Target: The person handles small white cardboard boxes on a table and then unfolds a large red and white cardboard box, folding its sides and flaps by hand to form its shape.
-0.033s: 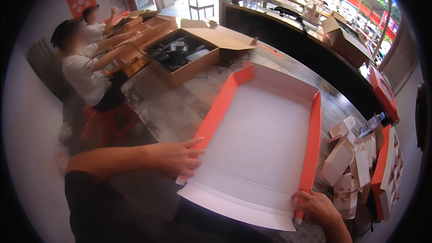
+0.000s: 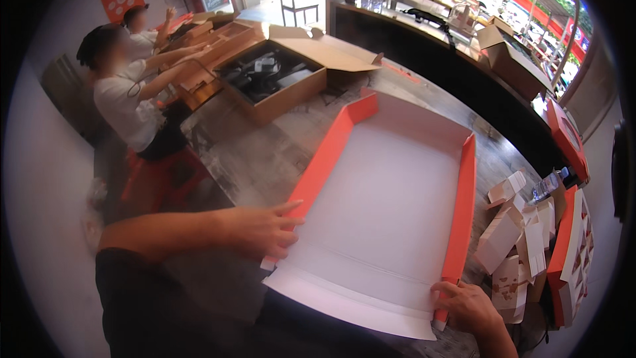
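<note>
A large cardboard box tray (image 2: 391,192), white inside with orange-red side walls, lies in front of me with its near end flap folded flat toward my body. My left hand (image 2: 265,229) grips the near part of the left wall, fingers spread apart over its edge. At the near right corner, the fingers of my right hand (image 2: 467,305) curl over the end of the right wall. The far end wall stands upright between the two sides. Part of each thumb is hidden.
Small white cartons (image 2: 513,238) lie heaped on the right, beside a plastic bottle (image 2: 548,184) and an orange-red box with a divided front (image 2: 571,258). An open brown carton (image 2: 291,96) of black items stands beyond. Two people (image 2: 126,106) work at the left.
</note>
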The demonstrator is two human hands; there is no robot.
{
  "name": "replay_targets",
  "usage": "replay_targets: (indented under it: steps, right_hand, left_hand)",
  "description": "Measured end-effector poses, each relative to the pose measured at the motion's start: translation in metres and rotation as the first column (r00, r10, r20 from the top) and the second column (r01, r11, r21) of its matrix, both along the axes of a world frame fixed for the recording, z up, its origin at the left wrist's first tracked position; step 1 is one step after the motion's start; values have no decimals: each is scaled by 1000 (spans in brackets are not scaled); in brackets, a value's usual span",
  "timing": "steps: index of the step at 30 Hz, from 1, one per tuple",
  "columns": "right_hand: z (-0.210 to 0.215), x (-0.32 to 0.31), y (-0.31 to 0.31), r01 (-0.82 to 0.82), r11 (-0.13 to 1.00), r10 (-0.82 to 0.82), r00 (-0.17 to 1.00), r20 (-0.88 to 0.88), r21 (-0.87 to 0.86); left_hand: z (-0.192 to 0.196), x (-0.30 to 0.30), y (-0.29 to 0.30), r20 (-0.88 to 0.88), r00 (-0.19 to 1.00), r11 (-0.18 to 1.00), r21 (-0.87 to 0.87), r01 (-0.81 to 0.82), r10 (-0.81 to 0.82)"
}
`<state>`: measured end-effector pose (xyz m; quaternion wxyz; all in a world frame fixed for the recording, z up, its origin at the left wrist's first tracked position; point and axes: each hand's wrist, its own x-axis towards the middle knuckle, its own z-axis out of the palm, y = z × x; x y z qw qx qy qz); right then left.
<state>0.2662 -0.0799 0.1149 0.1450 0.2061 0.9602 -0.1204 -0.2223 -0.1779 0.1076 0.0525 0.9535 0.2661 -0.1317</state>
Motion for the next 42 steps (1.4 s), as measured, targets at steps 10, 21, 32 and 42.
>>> replay_targets:
  steps: [10,21,32,42]
  right_hand:
    - [-4,-22,-21,170,985,-170,984,-60,0]
    - [-8,-8,-11,124,992,-123,990,-65,4]
    - [-16,4,-2,114,993,-115,987,-110,-16]
    - [-11,-1,-5,84,996,-82,992,-99,17]
  left_hand:
    - [-12,-4,-13,96,993,997,20,-75,72]
    - [-14,-12,-5,105,993,998,-35,-53,56]
    - [-11,-14,-6,128,989,996,-59,-64,71]
    - [-13,-19,-7,191,977,991,-111,-77,97]
